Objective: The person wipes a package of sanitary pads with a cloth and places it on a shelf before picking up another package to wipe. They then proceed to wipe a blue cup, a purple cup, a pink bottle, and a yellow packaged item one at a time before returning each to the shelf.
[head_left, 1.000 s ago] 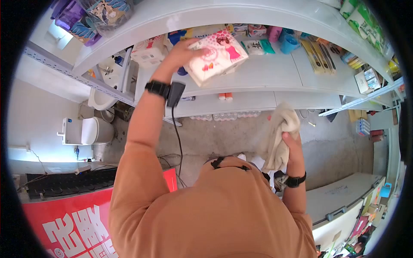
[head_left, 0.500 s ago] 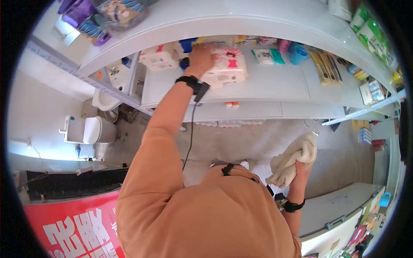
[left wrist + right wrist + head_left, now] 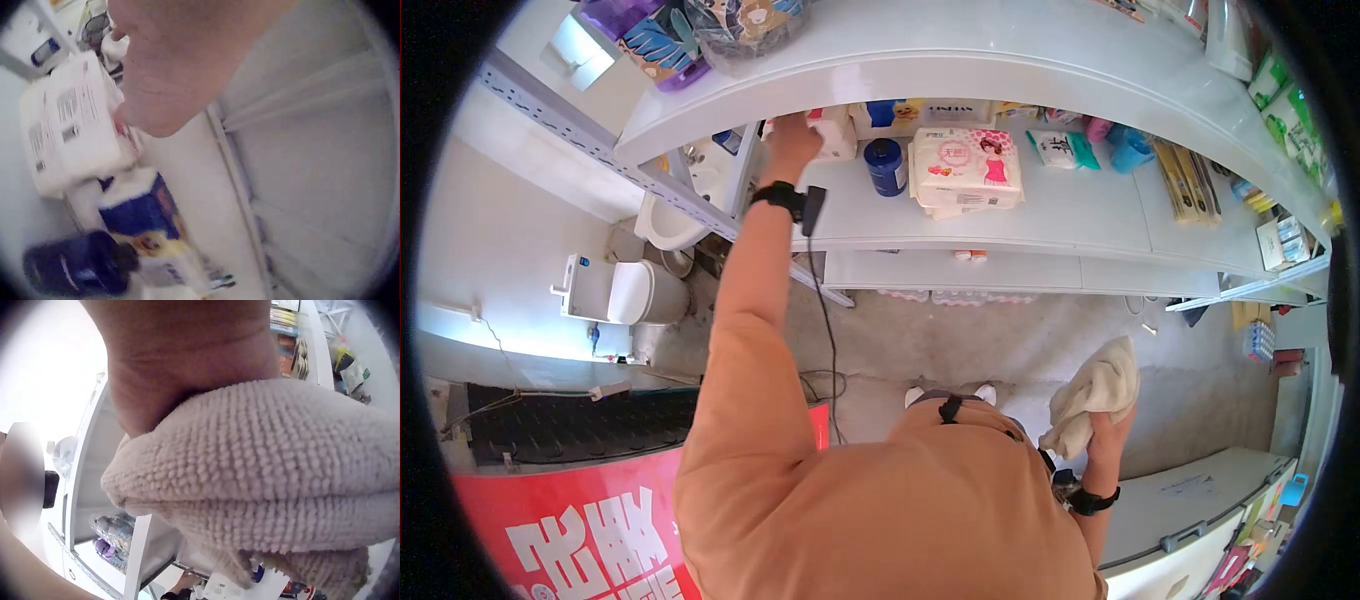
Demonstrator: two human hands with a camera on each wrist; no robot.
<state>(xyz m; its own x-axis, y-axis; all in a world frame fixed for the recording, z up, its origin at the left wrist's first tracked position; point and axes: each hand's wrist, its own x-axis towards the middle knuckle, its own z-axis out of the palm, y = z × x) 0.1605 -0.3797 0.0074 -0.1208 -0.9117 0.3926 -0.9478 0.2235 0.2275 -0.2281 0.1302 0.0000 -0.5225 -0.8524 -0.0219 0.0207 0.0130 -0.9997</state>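
Observation:
My left hand [image 3: 793, 143] is at a pack of tissues [image 3: 832, 132] at the left end of the shelf, under the upper shelf's edge. In the left wrist view it overlaps the side of that white pack [image 3: 75, 128], and its fingers are mostly hidden. I cannot tell whether they grip it. Another tissue pack [image 3: 965, 168], pink and white with a printed figure, lies on top of a similar pack. Between the two spots stands a dark blue bottle [image 3: 886, 167]. Low on the right, my right hand [image 3: 1108, 432] grips a bunched beige cloth [image 3: 1097, 392] with a ribbed weave.
Further right on the shelf [image 3: 1090, 215] are a white and teal packet [image 3: 1064, 150], a blue cup [image 3: 1132, 150] and several long packets [image 3: 1185, 180]. The upper shelf [image 3: 960, 75] overhangs them. A cable [image 3: 828, 320] hangs from my left wrist.
The tissue pack my left hand held up has come down onto the shelf. That hand has let go and moved left to another pack. My right hand, with the cloth, has moved lower.

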